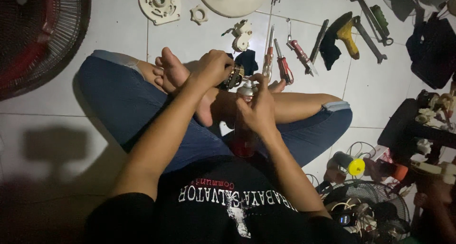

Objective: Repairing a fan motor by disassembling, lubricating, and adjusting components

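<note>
I sit cross-legged on a white tiled floor. My left hand [214, 67] is closed around a small metal fan motor part [235, 76], held above my feet. My right hand [257, 107] grips a red spray can [243, 138] with a white top, upright between my legs, its nozzle close to the motor part. A finger rests on the top of the can.
Screwdrivers [284, 63], wrenches [369, 31] and a yellow-handled tool [347, 36] lie on the tiles ahead. White plastic fan parts [159, 3] sit at the far edge. A fan grille [42, 30] is at the left; cables, a yellow-capped can [350, 164] and another grille crowd the right.
</note>
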